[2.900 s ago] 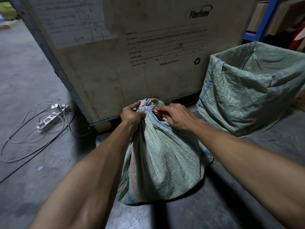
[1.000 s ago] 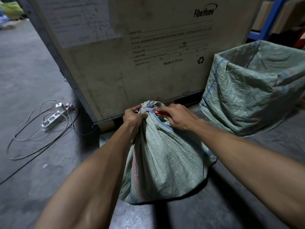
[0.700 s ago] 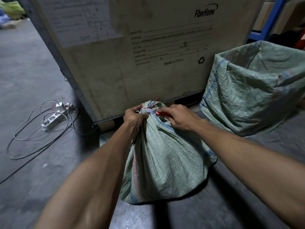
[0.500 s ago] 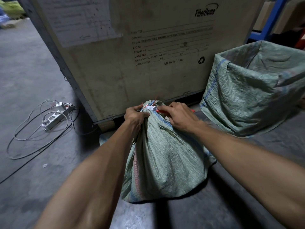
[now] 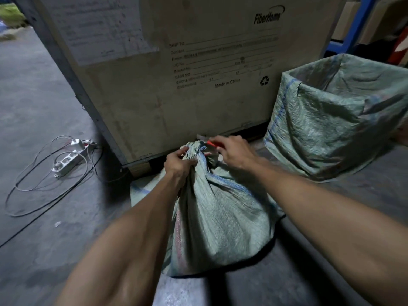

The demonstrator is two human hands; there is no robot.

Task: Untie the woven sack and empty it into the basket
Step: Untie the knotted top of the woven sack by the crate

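Observation:
A full green woven sack (image 5: 223, 219) stands on the concrete floor in front of me, its neck bunched at the top. My left hand (image 5: 180, 161) is shut around the bunched neck from the left. My right hand (image 5: 235, 151) pinches a red tie string (image 5: 212, 144) at the neck and holds it out to the right of the knot. The basket (image 5: 331, 120), lined with a green woven bag and open at the top, stands on the floor to the right of the sack.
A large plywood shipping crate (image 5: 176, 74) stands right behind the sack. A white power strip (image 5: 70, 157) with looping cables lies on the floor at left. A blue shelf post (image 5: 353, 25) rises behind the basket.
My right hand has drawn the red string out to the right, away from the knot. The wrap around the neck looks looser. My left hand stays clamped on the neck.

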